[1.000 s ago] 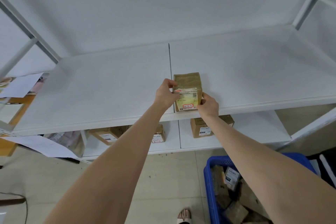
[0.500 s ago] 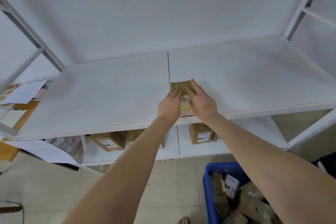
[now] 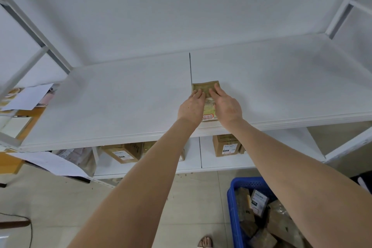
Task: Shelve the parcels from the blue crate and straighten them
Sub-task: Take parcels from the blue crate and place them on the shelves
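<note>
A small brown parcel (image 3: pixel 205 87) with a printed label lies flat on the white upper shelf (image 3: pixel 120 102), just right of the shelf's middle seam and near the front edge. My left hand (image 3: pixel 193 104) and my right hand (image 3: pixel 226 104) both rest flat on top of it, fingers straight and pointing away from me, covering most of the parcel. The blue crate (image 3: pixel 231 203) stands on the floor at the lower right and holds several more brown parcels (image 3: pixel 259 203).
The lower shelf (image 3: pixel 221 162) carries brown boxes (image 3: pixel 226 146), one of them (image 3: pixel 122 152) to the left. Loose white papers (image 3: pixel 30 96) lie at the left on a wooden desk. White frame posts (image 3: pixel 346 4) rise at both ends. A sandalled foot (image 3: pixel 205 241) shows on the tiled floor.
A second ago both hands gripped the upright parcel at its sides. It now lies flat on the shelf, pushed a little further back, with both hands pressed open on top.
</note>
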Motion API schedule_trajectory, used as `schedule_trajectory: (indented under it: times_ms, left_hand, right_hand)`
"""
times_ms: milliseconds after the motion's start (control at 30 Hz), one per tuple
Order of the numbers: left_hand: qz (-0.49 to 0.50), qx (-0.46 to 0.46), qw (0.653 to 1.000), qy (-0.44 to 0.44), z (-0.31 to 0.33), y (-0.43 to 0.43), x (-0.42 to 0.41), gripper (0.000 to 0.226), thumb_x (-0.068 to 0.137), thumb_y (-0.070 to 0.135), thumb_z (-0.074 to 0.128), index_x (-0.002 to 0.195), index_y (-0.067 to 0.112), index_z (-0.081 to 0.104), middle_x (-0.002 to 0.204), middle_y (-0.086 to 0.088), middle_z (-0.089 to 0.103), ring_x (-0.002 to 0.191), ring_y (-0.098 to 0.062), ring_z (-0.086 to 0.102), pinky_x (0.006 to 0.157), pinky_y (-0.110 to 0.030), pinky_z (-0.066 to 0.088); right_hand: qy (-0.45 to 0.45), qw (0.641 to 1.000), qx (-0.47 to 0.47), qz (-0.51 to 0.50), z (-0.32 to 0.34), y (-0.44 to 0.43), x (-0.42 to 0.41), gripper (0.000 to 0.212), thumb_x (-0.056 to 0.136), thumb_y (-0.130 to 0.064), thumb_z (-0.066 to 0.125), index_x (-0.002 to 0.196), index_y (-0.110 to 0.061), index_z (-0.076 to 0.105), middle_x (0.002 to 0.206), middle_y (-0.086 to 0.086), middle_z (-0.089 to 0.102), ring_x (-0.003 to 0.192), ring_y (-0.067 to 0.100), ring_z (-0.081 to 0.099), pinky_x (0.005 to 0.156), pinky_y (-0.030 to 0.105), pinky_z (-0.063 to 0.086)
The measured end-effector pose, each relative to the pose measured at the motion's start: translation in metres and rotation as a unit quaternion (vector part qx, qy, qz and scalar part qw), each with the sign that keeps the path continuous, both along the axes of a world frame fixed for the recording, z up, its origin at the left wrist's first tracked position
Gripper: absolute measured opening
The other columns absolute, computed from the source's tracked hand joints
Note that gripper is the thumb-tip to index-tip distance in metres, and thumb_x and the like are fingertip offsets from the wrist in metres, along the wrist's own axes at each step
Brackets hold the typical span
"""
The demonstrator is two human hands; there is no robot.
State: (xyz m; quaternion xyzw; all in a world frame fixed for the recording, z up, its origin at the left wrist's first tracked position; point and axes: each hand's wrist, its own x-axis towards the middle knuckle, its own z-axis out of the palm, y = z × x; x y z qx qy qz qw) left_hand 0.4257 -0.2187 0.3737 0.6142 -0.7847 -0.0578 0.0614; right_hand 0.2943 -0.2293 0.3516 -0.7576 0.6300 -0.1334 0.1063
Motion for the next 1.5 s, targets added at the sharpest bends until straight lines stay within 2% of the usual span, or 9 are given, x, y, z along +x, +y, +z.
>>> schedule_trajectory:
  times_ms: [233,567,733,867,1000,1233,1400,1500]
  left_hand:
    - [-0.001,0.009,1.000,-0.009,0.002,-0.021,0.004,0.058,0.096,0.005,0.045,0.150,0.008,0.022,0.159,-0.004,0.015,0.147,-0.015,0.011,0.114,-0.027,0.024]
    - [-0.005,0.009,1.000,-0.015,0.005,-0.042,0.009,0.057,0.096,0.002,0.042,0.149,0.008,0.023,0.159,-0.003,0.017,0.147,-0.015,0.012,0.113,-0.026,0.024]
    - [-0.004,0.030,0.999,-0.020,0.011,-0.039,0.008,0.060,0.094,0.003,0.042,0.150,0.011,0.021,0.158,-0.002,0.018,0.146,-0.015,0.012,0.113,-0.031,0.029]
    - [-0.002,0.042,0.999,-0.004,0.022,-0.035,0.007,0.067,0.089,0.002,0.047,0.149,0.014,0.021,0.154,-0.002,0.022,0.140,-0.019,0.026,0.101,-0.036,0.041]
    - [0.001,-0.007,1.000,0.013,0.026,-0.022,-0.003,0.064,0.086,0.000,0.049,0.145,0.015,0.031,0.150,-0.003,0.028,0.129,-0.024,0.040,0.090,-0.035,0.044]
    - [-0.046,-0.053,0.998,-0.002,0.005,0.027,-0.074,0.058,0.087,0.003,0.049,0.142,0.013,0.036,0.149,-0.006,0.030,0.128,-0.026,0.042,0.094,-0.035,0.043]
    - [-0.033,0.030,0.999,-0.017,-0.039,0.084,-0.168,0.060,0.087,0.005,0.052,0.144,0.013,0.033,0.151,-0.005,0.026,0.136,-0.023,0.031,0.103,-0.034,0.036]
    - [-0.017,0.092,0.995,-0.017,-0.071,0.123,-0.231,0.057,0.088,0.010,0.054,0.141,0.013,0.035,0.147,-0.005,0.029,0.134,-0.024,0.034,0.099,-0.036,0.039]
  right_hand:
    - [0.002,1.000,-0.002,-0.016,0.002,-0.018,0.007,0.056,0.095,-0.005,0.046,0.148,-0.019,0.035,0.162,-0.003,0.015,0.106,0.033,0.062,0.084,0.039,0.051]
    - [-0.004,1.000,-0.002,-0.024,0.002,-0.038,0.011,0.053,0.095,-0.006,0.046,0.146,-0.018,0.037,0.161,-0.002,0.016,0.103,0.035,0.062,0.083,0.041,0.052]
    - [-0.002,1.000,0.022,-0.022,0.005,-0.034,0.014,0.068,0.092,-0.007,0.056,0.151,-0.023,0.026,0.162,-0.001,0.004,0.117,0.029,0.054,0.084,0.037,0.050]
    - [0.006,0.999,0.040,-0.036,0.012,-0.022,0.006,0.084,0.090,-0.010,0.059,0.154,-0.029,0.008,0.162,0.004,-0.003,0.124,0.029,0.047,0.086,0.038,0.050]
    - [0.009,0.996,0.053,-0.071,0.017,-0.003,-0.015,0.081,0.090,-0.005,0.055,0.154,-0.024,0.009,0.161,0.004,-0.003,0.135,0.027,0.033,0.098,0.037,0.046]
    - [0.011,0.996,0.035,-0.085,0.001,0.051,-0.083,0.076,0.089,-0.001,0.054,0.152,-0.021,0.016,0.159,0.006,0.004,0.137,0.026,0.027,0.100,0.035,0.042]
    - [-0.005,0.995,0.047,-0.086,-0.036,0.106,-0.172,0.073,0.089,-0.001,0.055,0.150,-0.022,0.022,0.158,0.005,0.009,0.138,0.025,0.028,0.100,0.035,0.044]
    - [0.004,0.995,0.071,-0.074,-0.064,0.147,-0.239,0.070,0.089,-0.005,0.058,0.149,-0.020,0.024,0.156,0.008,0.014,0.135,0.027,0.030,0.097,0.035,0.043]
